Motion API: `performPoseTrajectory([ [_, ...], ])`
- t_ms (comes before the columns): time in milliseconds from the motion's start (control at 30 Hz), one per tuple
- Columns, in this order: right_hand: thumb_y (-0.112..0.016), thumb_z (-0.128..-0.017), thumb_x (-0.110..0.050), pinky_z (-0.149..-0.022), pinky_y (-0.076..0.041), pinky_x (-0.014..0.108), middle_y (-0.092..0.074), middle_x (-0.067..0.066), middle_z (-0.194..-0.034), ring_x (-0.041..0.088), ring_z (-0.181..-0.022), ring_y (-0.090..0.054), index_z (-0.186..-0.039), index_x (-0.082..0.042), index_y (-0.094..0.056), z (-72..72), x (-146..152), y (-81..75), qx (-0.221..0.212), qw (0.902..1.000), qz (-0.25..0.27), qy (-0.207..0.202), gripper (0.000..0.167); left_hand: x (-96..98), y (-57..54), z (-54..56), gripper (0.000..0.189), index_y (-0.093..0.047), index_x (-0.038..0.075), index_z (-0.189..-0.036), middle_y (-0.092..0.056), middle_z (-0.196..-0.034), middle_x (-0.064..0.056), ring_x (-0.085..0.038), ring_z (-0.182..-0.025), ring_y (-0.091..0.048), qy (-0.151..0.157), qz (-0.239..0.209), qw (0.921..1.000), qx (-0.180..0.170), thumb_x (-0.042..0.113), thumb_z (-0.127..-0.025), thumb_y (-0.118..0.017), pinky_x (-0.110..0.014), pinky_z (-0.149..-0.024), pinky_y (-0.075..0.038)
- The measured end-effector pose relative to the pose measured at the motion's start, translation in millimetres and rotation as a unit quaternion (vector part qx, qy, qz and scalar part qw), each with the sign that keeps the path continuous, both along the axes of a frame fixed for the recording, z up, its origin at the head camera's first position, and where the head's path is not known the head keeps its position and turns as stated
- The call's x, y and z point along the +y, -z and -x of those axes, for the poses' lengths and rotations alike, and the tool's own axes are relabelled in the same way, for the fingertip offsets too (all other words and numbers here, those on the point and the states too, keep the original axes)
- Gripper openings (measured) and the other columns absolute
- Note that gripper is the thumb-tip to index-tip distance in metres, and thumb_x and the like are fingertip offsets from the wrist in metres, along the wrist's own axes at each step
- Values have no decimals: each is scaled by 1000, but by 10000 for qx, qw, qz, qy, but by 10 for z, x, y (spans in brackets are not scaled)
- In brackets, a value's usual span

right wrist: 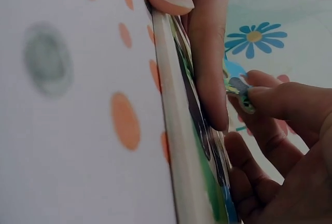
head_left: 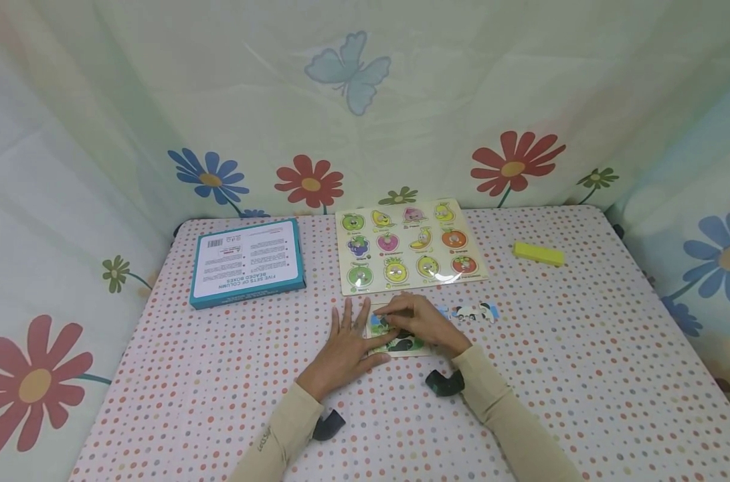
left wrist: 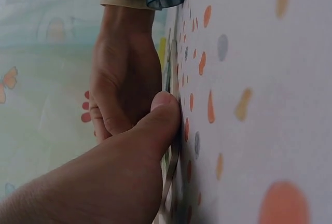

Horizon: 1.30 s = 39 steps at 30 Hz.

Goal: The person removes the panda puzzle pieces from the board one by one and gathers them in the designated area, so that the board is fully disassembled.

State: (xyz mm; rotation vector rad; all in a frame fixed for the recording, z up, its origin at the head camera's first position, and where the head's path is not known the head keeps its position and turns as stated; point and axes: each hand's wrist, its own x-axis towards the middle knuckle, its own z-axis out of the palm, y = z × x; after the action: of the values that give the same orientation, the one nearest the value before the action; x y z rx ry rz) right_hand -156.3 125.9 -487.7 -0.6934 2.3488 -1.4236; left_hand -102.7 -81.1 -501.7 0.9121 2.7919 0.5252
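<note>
My left hand point(head_left: 348, 348) lies at the left side of a small wooden panda puzzle board point(head_left: 421, 351), its fingers spread and straight. In the right wrist view, one of its fingers extends over the face of the board point(right wrist: 199, 151), with the thumb at the edge. Above the board my right hand point(head_left: 421, 321) pinches a small jigsaw piece point(right wrist: 239, 92) between thumb and finger. That piece has blue, green and grey colouring. Right of the board lie loose panda jigsaw pieces point(head_left: 474, 312); my right hand partly hides one of them.
Behind the board sits a fruit peg puzzle point(head_left: 409, 251). A teal-edged box point(head_left: 248, 262) lies at the back left and a yellow block point(head_left: 538, 254) at the back right. All stand on a dotted tablecloth point(head_left: 178, 402), with a flowered curtain point(head_left: 250, 100) behind.
</note>
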Motion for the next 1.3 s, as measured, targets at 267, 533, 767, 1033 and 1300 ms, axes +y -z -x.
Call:
performPoseTrajectory([
  [267,-61,-94,-14,-92,-48,36,-69,6,-113,22,-105,-61,-115,-8,-71,-3,182,-114,-383,9978,371,391,23,25,24,0,48,-37,48,-141,2,-159,-18,-49,-141,14,-99,-36,9998,-153,59,-95,-42,-65,-111,4],
  [533,-62,-94,-17,-84,-51,25,-66,13,-119,13,-99,-64,-117,-5,-69,-2,533,-199,-34,9955,359,882,27,15,-10,9,49,-35,49,-142,3,-159,-18,-47,-141,15,-118,-39,9998,-161,58,-95,-41,-65,-111,4],
  [767,-61,-95,-16,-85,-49,20,-65,16,-121,1,-102,-59,-116,-3,-68,-78,795,-207,-6,9913,323,1278,26,8,-7,12,49,-37,49,-141,0,-160,-18,-48,-141,12,-145,-105,9998,-109,59,-94,-43,-65,-111,3],
  [1033,-63,-94,-27,-83,-49,21,-66,12,-119,6,-100,-60,-114,-6,-70,-195,960,-208,-137,9853,-294,1678,30,7,8,9,49,-37,49,-142,-1,-160,-19,-48,-142,12,-146,-194,9997,-88,59,-94,-44,-64,-111,4],
  [1300,-65,-92,-23,-70,-47,23,-68,14,-112,11,-83,-58,-110,-5,-71,-318,1052,-194,-165,9822,-581,1780,27,5,2,6,49,-37,48,-142,0,-160,-18,-47,-142,12,-146,-192,9996,-113,59,-94,-44,-64,-111,5],
])
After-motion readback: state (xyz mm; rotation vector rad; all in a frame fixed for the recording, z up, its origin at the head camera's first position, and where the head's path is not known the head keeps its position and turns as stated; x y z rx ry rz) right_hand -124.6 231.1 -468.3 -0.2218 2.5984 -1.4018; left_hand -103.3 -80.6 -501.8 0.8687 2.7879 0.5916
